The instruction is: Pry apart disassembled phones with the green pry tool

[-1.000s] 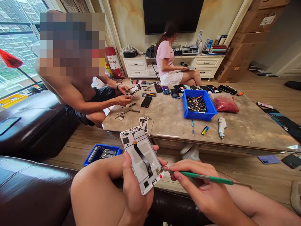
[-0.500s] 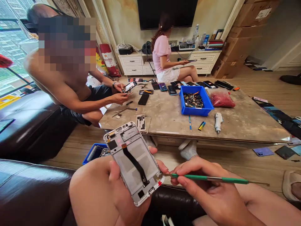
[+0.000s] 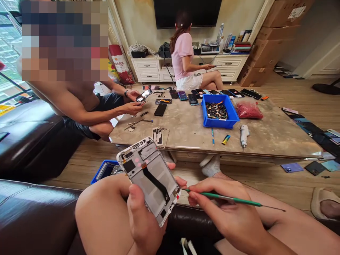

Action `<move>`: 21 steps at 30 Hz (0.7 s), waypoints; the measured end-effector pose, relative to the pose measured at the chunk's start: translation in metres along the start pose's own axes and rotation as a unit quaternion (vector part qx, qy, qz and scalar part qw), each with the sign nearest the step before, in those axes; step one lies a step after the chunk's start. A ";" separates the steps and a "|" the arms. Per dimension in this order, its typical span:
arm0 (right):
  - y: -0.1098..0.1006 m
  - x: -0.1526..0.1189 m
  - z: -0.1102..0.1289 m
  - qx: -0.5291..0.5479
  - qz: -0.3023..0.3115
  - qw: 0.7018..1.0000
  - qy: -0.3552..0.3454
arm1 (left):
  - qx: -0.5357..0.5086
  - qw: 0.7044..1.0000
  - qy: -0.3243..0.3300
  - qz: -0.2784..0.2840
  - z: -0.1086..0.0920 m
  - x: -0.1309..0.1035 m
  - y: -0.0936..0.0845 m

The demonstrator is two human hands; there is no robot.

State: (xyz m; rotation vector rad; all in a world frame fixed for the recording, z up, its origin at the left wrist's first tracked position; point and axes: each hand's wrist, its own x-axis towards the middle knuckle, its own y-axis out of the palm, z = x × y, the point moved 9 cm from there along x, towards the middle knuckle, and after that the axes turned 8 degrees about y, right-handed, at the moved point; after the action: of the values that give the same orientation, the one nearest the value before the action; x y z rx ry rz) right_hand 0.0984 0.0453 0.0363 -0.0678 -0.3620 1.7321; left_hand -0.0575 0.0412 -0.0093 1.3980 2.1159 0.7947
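Here in the middle, the left hand (image 3: pixel 146 226) is holding the phone frame (image 3: pixel 164 171) up at a tilt. Its grip is pinching the frame, with the thumb pressing the near left side and fingers wrapping round the right. A black ribbon cable (image 3: pixel 156 184) is running across the frame's inner face from about 11 o'clock towards 5, and a red spot (image 3: pixel 177 196) is showing near its 4 o'clock edge.

Over at 3 o'clock from the frame, the right hand (image 3: pixel 228 207) is pinching a green-handled tool (image 3: pixel 245 202), grip pressed together around it. One end is pointing in at the frame's lower right edge, and whether it is touching, I cannot tell. The other thin end is sticking out towards 4 o'clock.

Beyond the frame the bench (image 3: pixel 183 138) is carrying plenty: a black phone (image 3: pixel 160 109) is lying at 12 o'clock, while a blue bin (image 3: pixel 220 123) full of small parts, a red bag (image 3: pixel 249 110), a pencil (image 3: pixel 213 137), a battery (image 3: pixel 226 139) and a white power tool (image 3: pixel 243 135) are sitting around 2.

At 9 o'clock, a blue tray (image 3: pixel 98 170) is resting on the floor (image 3: pixel 77 168). At 10, a bare-shouldered person (image 3: pixel 77 102) is handling another phone (image 3: pixel 143 95); at 1, a person in pink (image 3: pixel 183 49) is sitting, holding a flat item (image 3: pixel 216 65).
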 end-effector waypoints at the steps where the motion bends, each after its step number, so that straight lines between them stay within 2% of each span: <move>1: 0.003 0.001 -0.007 0.024 0.010 0.999 0.028 | 0.003 1.000 -0.002 0.001 0.000 0.001 0.002; 3: 0.010 0.002 -0.025 0.101 0.045 0.989 0.100 | 0.007 1.000 -0.022 0.013 0.001 0.003 0.006; 7: 0.026 0.002 -0.060 0.253 0.100 0.934 0.230 | 0.000 0.999 -0.035 0.011 -0.001 0.005 0.001; 10: 0.029 0.004 -0.075 0.308 0.102 0.909 0.261 | -0.001 0.999 -0.044 0.012 0.000 0.007 -0.004; 13: 0.031 0.005 -0.082 0.325 0.108 0.898 0.278 | -0.009 0.998 -0.052 0.023 0.003 0.010 -0.002; 14: 0.030 0.005 -0.079 0.306 0.108 0.906 0.270 | -0.013 0.998 -0.049 0.024 0.003 0.011 -0.002; 15: 0.026 0.007 -0.073 0.266 0.103 0.927 0.243 | -0.013 0.999 -0.045 0.021 0.004 0.012 -0.002; 17: 0.015 0.012 -0.046 0.133 0.079 0.981 0.118 | -0.005 0.999 -0.036 0.014 0.005 0.014 -0.005; 18: 0.012 0.012 -0.028 0.062 0.067 0.995 0.040 | 0.002 0.999 -0.032 0.013 0.006 0.014 -0.007; 19: 0.010 0.011 -0.014 0.004 0.057 0.998 -0.022 | 0.012 0.999 -0.030 0.013 0.007 0.014 -0.010; 20: 0.011 0.009 -0.005 -0.029 0.055 0.997 -0.054 | 0.022 0.999 -0.031 0.017 0.008 0.014 -0.012; 21: 0.012 0.010 -0.005 -0.033 0.064 0.996 -0.049 | 0.031 0.999 -0.035 0.021 0.010 0.013 -0.016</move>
State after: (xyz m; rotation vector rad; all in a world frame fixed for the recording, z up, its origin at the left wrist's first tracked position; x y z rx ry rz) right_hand 0.0859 0.0540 0.0300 -0.0547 -0.4965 1.8538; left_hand -0.0655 0.0504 -0.0283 1.4842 2.0798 0.6915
